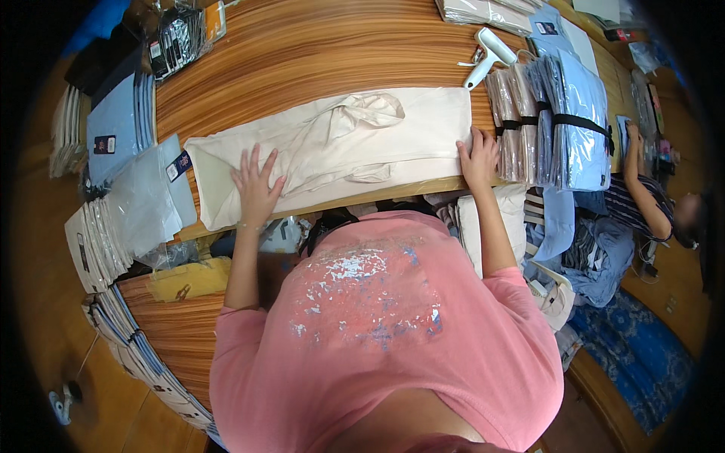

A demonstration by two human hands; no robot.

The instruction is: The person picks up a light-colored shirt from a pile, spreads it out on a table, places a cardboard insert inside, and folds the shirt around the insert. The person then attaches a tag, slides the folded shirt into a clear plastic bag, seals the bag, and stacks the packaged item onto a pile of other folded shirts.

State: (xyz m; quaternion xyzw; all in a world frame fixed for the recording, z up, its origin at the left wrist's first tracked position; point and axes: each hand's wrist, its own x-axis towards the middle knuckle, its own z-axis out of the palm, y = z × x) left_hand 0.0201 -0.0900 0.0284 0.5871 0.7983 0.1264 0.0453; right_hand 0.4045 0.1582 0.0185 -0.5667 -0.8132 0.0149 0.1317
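Observation:
A cream garment [317, 143], seemingly a shirt, lies along the near edge of the wooden table [302, 45], folded into a long strip. Loose folds of cloth bunch across its middle, and a curled loop of fabric rests on top. My left hand [257, 181] is on the garment's left part, palm down with fingers spread. At the right end, my right hand [477, 158] lies with its fingers stretched along the edge of the cloth, beside the bundled packs. Neither hand grips anything.
Strapped stacks of bagged shirts [581, 124] stand right, near a pale T-shaped handheld tool [491, 57]. At left are blue packed shirts [117, 128], clear plastic bags [143, 196] and cream packs [94, 241]. Another person's arm [642, 192] shows far right, by piled clothes [600, 253].

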